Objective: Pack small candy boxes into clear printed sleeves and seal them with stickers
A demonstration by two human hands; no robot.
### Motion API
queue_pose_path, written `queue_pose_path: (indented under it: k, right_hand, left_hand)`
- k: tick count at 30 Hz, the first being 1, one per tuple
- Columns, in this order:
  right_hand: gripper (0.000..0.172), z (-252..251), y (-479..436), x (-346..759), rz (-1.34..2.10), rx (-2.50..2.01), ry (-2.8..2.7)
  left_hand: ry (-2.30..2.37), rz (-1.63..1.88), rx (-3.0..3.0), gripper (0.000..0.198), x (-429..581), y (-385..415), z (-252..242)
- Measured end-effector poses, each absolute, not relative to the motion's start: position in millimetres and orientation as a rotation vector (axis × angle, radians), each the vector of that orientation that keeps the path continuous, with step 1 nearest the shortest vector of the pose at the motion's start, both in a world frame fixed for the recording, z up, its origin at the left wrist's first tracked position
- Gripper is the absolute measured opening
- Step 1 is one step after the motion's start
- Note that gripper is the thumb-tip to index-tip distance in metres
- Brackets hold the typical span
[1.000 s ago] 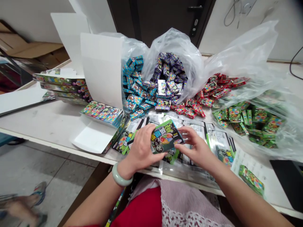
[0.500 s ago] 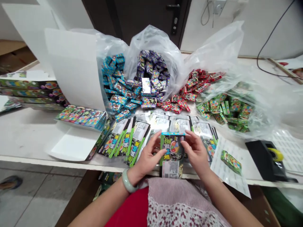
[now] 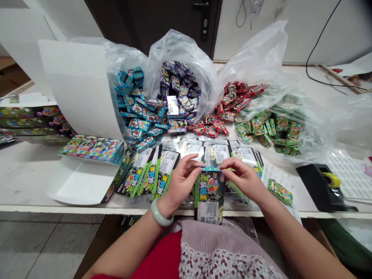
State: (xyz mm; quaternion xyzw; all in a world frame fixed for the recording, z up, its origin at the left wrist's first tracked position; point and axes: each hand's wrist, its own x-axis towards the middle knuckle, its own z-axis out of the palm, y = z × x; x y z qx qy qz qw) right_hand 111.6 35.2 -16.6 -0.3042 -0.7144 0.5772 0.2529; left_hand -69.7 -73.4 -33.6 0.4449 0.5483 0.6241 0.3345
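Between my hands, at the table's front edge, hangs a black and green printed candy packet (image 3: 209,195) with a pale label at its lower end. A narrow blue edge, like that of a small candy box (image 3: 211,169), shows along its top. My left hand (image 3: 184,178), closed, pinches the top left corner with thumb and fingers. At the top right corner my right hand (image 3: 244,179) pinches in the same way. Behind them lie several more flat packets (image 3: 167,170), overlapping in a row. Whatever is inside the held packet is mostly hidden.
Plastic bags spill small blue boxes (image 3: 139,104), purple boxes (image 3: 180,81), red boxes (image 3: 232,102) and green boxes (image 3: 279,128). An open display carton (image 3: 84,182) stands left, with stacked cartons (image 3: 31,120) beyond. At right are a green box (image 3: 280,192) on a sheet and a tape dispenser (image 3: 316,190).
Both hands have shifted from the packet's sides to its top corners, and the fingers now pinch the upper edge. The packet sits slightly lower. The camera view has shifted a little.
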Motion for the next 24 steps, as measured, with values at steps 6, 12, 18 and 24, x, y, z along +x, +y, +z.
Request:
queue_pose_path:
  k: [6,12,18,24]
  right_hand:
    - [0.015,-6.9,33.4,105.1,1.579,-0.867,-1.995]
    - [0.014,0.9,39.9,90.3,1.836,-0.953,-1.908]
    - [0.015,4.3,37.4,94.6,1.719,-0.804,-2.110]
    - [0.014,5.3,33.8,98.5,1.526,-0.750,-2.186]
  left_hand:
    - [1.435,1.568,1.224,0.005,-71.5,-69.1,-25.3]
    - [1.493,1.502,1.073,0.006,-71.2,-59.6,-12.4]
    - [1.334,1.447,1.204,0.008,-83.6,-66.9,-12.2]
    - [1.285,1.318,1.223,0.009,-91.9,-62.1,-6.8]
